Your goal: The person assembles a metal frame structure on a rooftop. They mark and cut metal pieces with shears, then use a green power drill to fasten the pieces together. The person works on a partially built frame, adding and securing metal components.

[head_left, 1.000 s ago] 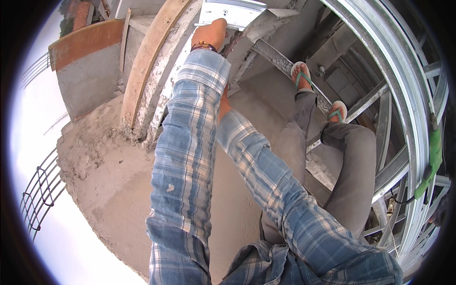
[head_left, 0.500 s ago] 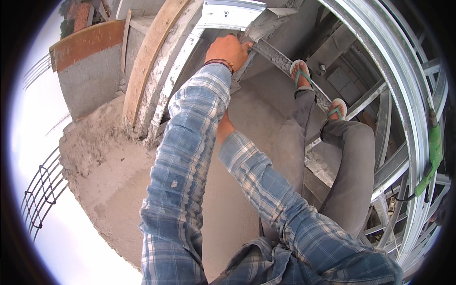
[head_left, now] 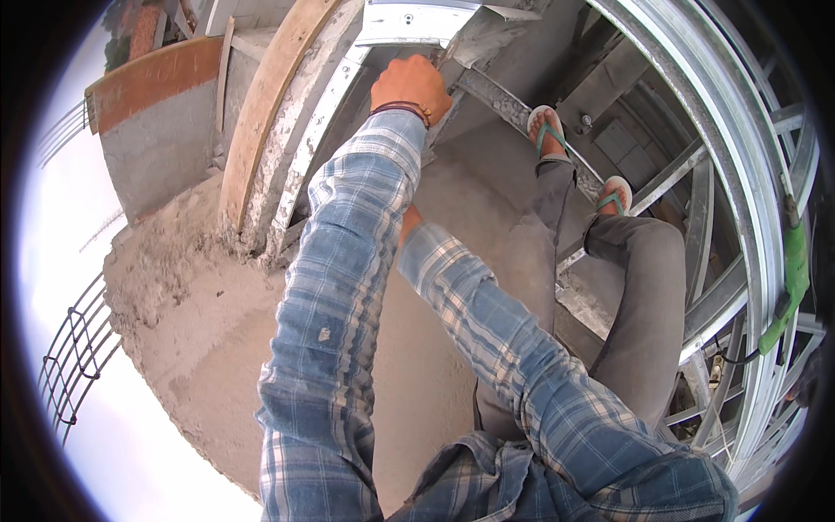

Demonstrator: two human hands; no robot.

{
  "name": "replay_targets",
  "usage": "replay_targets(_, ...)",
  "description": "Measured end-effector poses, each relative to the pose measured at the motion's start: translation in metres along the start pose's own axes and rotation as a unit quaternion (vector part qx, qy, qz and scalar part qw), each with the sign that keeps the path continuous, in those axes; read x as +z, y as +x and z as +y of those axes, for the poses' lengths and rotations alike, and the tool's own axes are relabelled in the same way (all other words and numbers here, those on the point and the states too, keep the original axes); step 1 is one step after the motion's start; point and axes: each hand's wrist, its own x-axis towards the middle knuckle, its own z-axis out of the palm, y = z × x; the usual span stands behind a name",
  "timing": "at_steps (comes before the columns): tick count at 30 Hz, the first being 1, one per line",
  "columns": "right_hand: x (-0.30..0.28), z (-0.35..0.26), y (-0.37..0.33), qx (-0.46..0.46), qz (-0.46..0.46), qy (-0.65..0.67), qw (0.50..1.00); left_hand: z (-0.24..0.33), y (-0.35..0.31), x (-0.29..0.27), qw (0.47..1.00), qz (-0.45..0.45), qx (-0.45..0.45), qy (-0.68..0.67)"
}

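Observation:
My left hand (head_left: 410,87), with dark bracelets at the wrist, is closed in a fist below a shiny metal profile (head_left: 416,24). What its fingers hold, if anything, is hidden under the hand. Just beside it, a paler piece of bent sheet metal (head_left: 485,42) sticks out to the right. Only a sliver of my right hand (head_left: 410,219) shows at the wrist, behind my left forearm; its fingers are covered. A narrow white metal strip (head_left: 315,148) runs down to the left of my left hand.
A wooden board (head_left: 265,113) stands along rough concrete at the left. Sandalled feet (head_left: 546,130) rest on a narrow beam. Curved metal framing (head_left: 739,130) rises on the right, with a green power tool (head_left: 793,283) hanging there. Rebar (head_left: 78,348) projects beyond the slab's broken edge (head_left: 139,339).
My left fist has shifted slightly and turned, so its thumb no longer shows at the right. My right hand is a little more hidden behind the left forearm. The view has moved slightly.

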Motion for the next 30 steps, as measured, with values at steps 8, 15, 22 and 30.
replay_targets(8,0.008,0.010,0.002,-0.039,0.066,0.042,0.996,-0.001,0.004,0.007,1.000,0.009,-0.003,-0.001)
replay_targets(15,0.020,-0.024,-0.015,0.015,0.053,0.060,0.997,-0.011,-0.017,-0.016,0.998,-0.013,0.058,-0.006)
replay_targets(22,0.035,-0.068,-0.029,0.081,0.085,0.074,0.990,-0.087,0.063,-0.064,0.926,0.182,0.046,-0.327)
replay_targets(30,0.037,-0.066,-0.002,0.065,0.076,0.101,0.990,-0.051,0.093,-0.061,0.966,0.036,0.067,-0.245)
